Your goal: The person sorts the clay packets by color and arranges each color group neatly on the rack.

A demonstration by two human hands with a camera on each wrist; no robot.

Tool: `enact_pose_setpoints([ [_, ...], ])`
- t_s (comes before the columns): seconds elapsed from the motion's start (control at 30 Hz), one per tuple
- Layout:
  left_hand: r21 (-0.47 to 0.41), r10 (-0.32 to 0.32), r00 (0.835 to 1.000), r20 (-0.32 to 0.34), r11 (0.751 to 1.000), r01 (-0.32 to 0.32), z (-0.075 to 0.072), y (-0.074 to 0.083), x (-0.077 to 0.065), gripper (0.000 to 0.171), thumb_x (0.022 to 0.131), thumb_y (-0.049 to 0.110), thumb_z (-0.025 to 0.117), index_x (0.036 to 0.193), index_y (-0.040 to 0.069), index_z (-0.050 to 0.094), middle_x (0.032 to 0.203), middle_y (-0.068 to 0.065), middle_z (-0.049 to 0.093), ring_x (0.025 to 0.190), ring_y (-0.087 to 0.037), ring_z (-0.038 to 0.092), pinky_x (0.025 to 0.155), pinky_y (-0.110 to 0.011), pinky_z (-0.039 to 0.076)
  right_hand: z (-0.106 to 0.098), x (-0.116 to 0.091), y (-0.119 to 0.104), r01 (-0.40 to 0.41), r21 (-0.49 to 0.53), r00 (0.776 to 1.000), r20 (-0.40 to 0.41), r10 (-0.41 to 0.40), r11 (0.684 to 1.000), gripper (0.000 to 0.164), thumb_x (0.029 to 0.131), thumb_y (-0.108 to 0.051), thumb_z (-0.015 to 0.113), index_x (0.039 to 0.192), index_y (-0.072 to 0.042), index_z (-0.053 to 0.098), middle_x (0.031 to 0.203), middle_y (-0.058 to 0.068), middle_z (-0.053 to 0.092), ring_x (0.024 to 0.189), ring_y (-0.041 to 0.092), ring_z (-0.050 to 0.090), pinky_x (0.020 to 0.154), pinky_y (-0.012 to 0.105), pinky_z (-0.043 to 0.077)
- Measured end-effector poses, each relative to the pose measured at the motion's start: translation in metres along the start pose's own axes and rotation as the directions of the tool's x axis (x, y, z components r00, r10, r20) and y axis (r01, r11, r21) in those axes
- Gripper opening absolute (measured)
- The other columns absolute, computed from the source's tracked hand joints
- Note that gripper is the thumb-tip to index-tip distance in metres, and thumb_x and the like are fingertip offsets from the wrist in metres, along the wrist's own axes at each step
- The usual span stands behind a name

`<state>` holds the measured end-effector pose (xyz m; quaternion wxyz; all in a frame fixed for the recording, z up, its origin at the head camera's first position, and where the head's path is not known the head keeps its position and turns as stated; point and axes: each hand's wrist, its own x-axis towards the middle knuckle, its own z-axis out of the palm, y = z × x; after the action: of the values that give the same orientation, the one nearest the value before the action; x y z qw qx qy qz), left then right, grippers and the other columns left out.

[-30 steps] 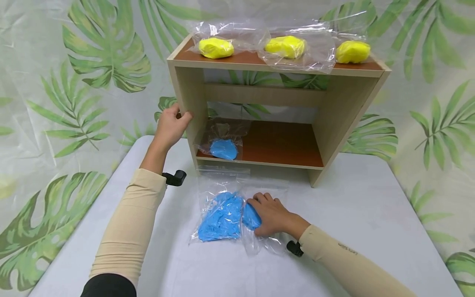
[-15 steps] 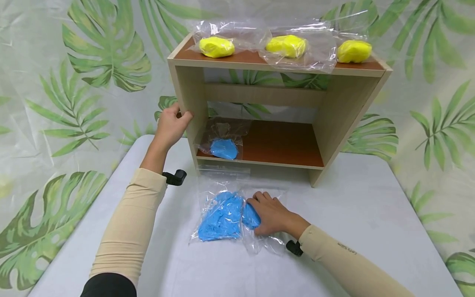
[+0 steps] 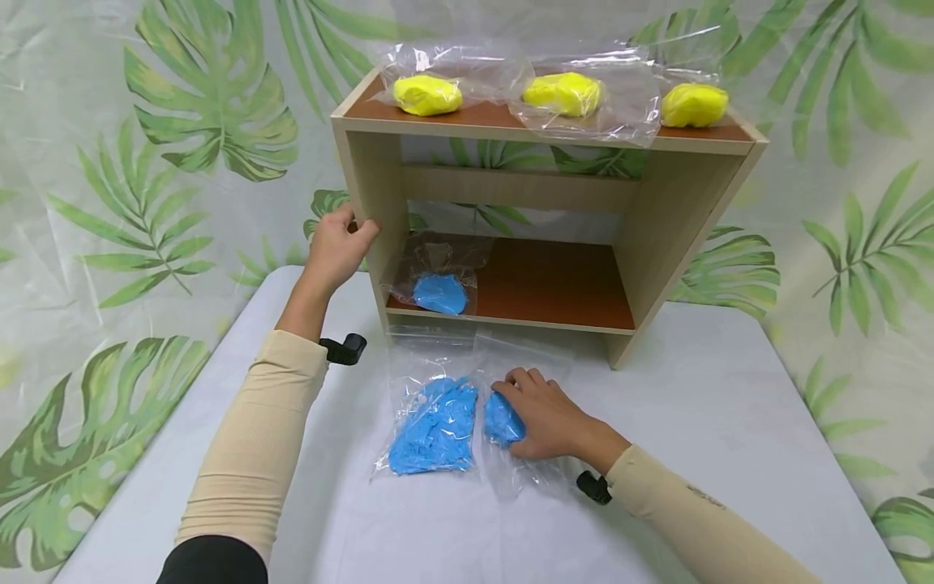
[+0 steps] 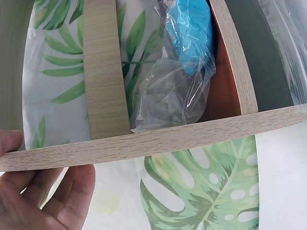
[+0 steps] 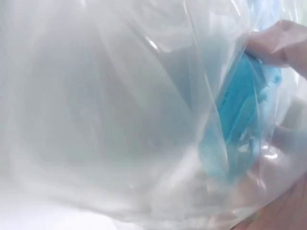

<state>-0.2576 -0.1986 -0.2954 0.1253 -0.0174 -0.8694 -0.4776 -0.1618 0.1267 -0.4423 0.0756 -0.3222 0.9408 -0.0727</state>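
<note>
My left hand [image 3: 337, 250] grips the front edge of a small wooden shelf unit's side panel [image 4: 158, 140], thumb on the inner face and fingers outside. On the table, my right hand [image 3: 546, 415] holds a clear plastic bag [image 5: 129, 120] with a lump of blue modelling clay [image 3: 502, 420] in it. In the right wrist view, fingers curl around the lump through the film. Immediately left of it lies a larger zip bag of crumpled blue clay [image 3: 436, 430], flat on the table. Another bagged blue lump [image 3: 441, 294] sits at the left end of the lower shelf.
Three bagged yellow clay lumps, left [image 3: 427, 95], middle [image 3: 563, 93] and right [image 3: 695, 105], rest on the unit's top board. The lower shelf [image 3: 554, 280] is reddish brown. A leaf-patterned sheet [image 3: 212, 89] hangs behind the white-covered table [image 3: 730, 405].
My right hand has shifted slightly right with the bagged blue lump, opening a small gap from the larger blue bag. The left hand stays on the panel.
</note>
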Motion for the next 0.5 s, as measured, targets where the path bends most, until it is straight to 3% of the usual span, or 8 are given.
enact_pose_setpoints([
  [0.5,-0.003,0.001,1.000,0.007,1.000,-0.001,0.000,0.000,0.000,0.050,0.096,0.029,0.050,0.140,0.004,0.053,0.141,-0.018,0.057,0.129,-0.034,0.057,0.105,-0.050,0.048,-0.031,-0.023,-0.005,0.073,-0.023,0.988,-0.133,-0.076,0.997,0.092,0.066,-0.042,0.086,0.146,-0.022,0.046,0.142,0.005,0.047,0.129,0.026,0.044,0.100,0.050,0.051],
])
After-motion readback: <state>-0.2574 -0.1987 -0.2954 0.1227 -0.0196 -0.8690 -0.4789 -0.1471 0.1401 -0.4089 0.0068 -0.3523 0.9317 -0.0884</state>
